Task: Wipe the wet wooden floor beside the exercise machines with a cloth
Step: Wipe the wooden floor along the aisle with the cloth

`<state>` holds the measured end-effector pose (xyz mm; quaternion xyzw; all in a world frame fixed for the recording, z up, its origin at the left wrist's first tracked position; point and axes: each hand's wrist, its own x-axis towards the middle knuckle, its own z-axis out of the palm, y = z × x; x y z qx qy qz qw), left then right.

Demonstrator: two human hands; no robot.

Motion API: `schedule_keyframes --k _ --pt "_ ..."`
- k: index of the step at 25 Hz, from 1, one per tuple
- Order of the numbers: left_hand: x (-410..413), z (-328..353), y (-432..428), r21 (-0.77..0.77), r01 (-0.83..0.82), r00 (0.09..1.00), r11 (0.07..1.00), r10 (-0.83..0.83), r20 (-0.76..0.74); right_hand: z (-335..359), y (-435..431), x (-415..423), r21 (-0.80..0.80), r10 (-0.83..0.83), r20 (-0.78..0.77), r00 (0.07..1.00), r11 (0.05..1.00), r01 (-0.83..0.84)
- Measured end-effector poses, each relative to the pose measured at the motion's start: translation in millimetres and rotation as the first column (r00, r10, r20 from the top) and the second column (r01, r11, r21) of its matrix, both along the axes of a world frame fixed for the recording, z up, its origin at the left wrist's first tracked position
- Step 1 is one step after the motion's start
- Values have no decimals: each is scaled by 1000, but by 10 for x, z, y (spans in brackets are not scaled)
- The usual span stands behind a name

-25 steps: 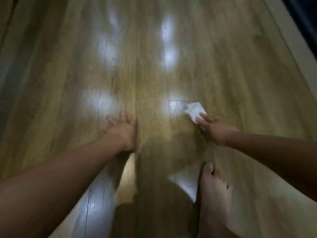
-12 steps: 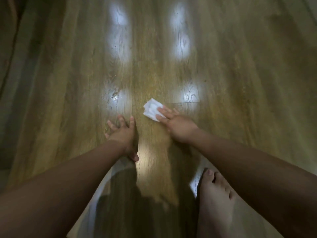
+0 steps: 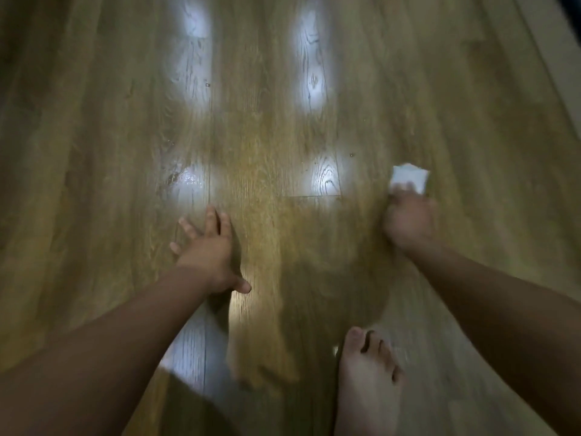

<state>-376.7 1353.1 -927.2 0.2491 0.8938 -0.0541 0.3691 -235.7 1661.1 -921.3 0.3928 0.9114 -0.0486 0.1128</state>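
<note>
Cloth (image 3: 409, 175): small, white, flat on the floor (image 3: 471, 121), out to the right.
Right hand (image 3: 408, 221): blurry — fingertips (image 3: 405, 187) lie on the cloth's near edge; I cannot tell if they pinch it.
Left hand (image 3: 207, 253): fingers spread apart, flat on the floor.
Wet spot (image 3: 184, 180): shiny, well apart from the cloth — it may get missed.
Bare foot (image 3: 367, 382): could slip on wet wood.

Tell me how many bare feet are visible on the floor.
1. The bare foot stands at the lower right, below the right hand; the other may be hidden.
</note>
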Motion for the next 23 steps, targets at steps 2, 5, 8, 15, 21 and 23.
schedule_keyframes --k 2,5,8,15,21,23 --pt "-42 25 141 -61 -40 998 997 43 38 -27 -791 -666 -141 377 11 926 917 -372" --pt "-114 60 374 -92 -98 994 991 101 28 -185 -821 -954 -207 662 -137 737 709 -675" --pt "-230 108 852 76 73 994 995 -65 -93 -373 379 -266 48 455 -134 880 890 -452" --pt "-232 23 1931 -27 163 985 986 -160 71 -172 2268 621 23 -553 -64 831 832 555" --pt "-285 118 2030 -90 147 981 985 -134 138 -226 -105 -792 -278 225 -398 890 894 -350" --pt "-305 56 2015 -72 186 977 980 -176 121 -247 105 -707 -172 365 -455 812 859 -482"
